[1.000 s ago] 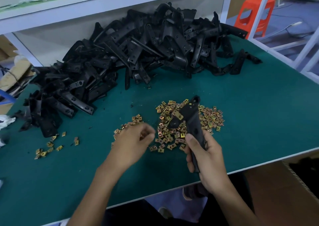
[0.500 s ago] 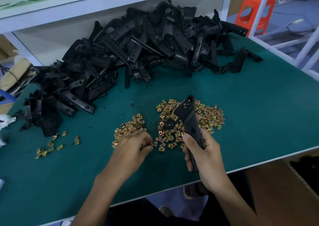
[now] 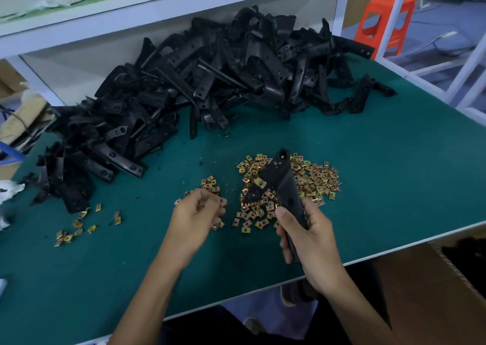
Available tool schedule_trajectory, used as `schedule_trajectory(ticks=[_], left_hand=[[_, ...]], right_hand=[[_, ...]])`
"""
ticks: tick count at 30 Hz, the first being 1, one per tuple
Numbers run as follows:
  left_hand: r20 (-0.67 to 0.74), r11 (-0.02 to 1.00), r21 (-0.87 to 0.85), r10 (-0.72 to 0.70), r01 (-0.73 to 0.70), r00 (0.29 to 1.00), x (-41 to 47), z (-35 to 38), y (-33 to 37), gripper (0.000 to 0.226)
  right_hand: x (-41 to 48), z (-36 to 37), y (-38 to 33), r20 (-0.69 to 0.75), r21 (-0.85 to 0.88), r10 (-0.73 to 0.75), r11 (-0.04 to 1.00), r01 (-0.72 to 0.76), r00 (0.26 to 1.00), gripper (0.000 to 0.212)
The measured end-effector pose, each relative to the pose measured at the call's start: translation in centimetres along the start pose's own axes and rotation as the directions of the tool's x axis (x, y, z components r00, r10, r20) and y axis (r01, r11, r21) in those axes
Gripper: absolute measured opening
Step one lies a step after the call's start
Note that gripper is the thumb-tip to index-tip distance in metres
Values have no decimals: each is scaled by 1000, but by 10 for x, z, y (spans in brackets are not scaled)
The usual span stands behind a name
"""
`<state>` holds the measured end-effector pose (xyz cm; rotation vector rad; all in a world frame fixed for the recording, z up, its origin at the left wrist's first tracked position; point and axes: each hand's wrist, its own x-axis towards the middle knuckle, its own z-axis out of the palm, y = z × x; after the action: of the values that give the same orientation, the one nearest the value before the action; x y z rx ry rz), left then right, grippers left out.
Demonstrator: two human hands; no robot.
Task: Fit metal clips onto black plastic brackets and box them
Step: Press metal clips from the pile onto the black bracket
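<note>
One black bracket (image 3: 282,184) clenched in the right grip (image 3: 310,236), angled above the main clip pile (image 3: 318,179) on the table (image 3: 394,160) — holes presented for fitting; left grip (image 3: 197,215) curled over smaller clips (image 3: 210,182) — pinching one or not, unclear.

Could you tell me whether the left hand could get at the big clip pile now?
Probably yes: the left hand is just beside the clip pile, nothing between them; the bracket covers only its middle.

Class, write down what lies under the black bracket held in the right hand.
Beneath the black bracket spreads the pile of metal clips on the green table, visible either side. Clips directly under it are covered, and the right hand hides its lower end.
</note>
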<state>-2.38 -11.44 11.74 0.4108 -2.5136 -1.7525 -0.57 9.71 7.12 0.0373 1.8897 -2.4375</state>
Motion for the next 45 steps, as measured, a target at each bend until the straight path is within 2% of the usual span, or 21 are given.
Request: schedule_trajectory(ticks=[1,2,4,6,13,15,19,23,27,29,34,45], left_hand=[[51,972,-211,-92,101,994,-1,1,5,19],[107,921,-353,-136,166,985,-2,2,10,20],[171,858,-464,-160,223,972,-3,0,17,21],[188,842,-484,-166,238,968,-3,-2,21,23],[189,863,-455,-148,220,971,-2,-11,26,14],[168,885,-428,-124,186,978,-3,-12,27,8],[144,917,-384,-54,106,988,-3,-11,32,17],[155,947,-320,36,16,987,-1,-7,41,8],[150,975,-213,102,-69,983,2,-1,50,34],[161,977,-191,126,-95,979,3,3,55,39],[163,979,-158,157,-132,974,4,9,62,15],[192,966,-218,184,-141,964,9,9,58,14]], right_hand=[[0,0,0,3,-5,-2,1000,2,1000,19],[0,1,0,7,-10,-5,1000,5,1000,19],[0,1,1,14,-18,-14,1000,15,1000,15],[0,1,2,21,-29,-18,999,19,1000,11],[-1,1,4,34,-71,-22,997,25,999,6],[-1,1,5,40,-79,-26,996,29,999,6],[-1,1,6,46,-112,-36,993,41,998,8],[-2,1,6,49,-125,-36,991,42,998,15],[-2,2,6,48,-150,-36,988,43,998,8],[-3,3,6,45,-163,-34,986,41,998,7],[-4,4,5,45,-184,-42,982,49,998,10],[-3,4,3,73,-226,-34,973,49,997,11]])
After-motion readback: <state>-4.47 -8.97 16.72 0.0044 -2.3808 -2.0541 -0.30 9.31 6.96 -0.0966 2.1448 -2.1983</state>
